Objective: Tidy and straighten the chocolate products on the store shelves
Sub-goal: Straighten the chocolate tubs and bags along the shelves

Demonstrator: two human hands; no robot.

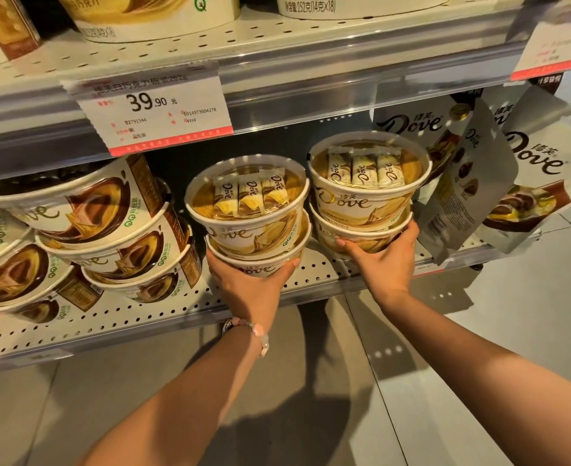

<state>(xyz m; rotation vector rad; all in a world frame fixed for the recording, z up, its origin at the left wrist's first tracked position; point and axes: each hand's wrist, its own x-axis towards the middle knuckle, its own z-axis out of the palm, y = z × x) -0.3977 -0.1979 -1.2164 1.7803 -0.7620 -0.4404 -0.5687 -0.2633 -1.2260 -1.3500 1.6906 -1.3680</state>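
While each hand cupped a two-high Dove tub stack, the left hand [253,284] held the left stack [248,213] and the right hand [383,260] the right stack [364,193], fingers curled around the bottom tubs.

"Dove" marks the tubs [247,210]; price tag [149,111] reads "39.90".

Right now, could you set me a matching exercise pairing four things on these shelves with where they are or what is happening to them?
Things:
1. left stack of white Dove tubs
2. right stack of white Dove tubs
3. brown Dove tubs
4. price tag reading 39.90

States:
A. gripped from below by the right hand
B. clipped to the upper shelf's edge
C. gripped from below by the left hand
D. piled tilted at the left

Pairs: 1-C, 2-A, 3-D, 4-B
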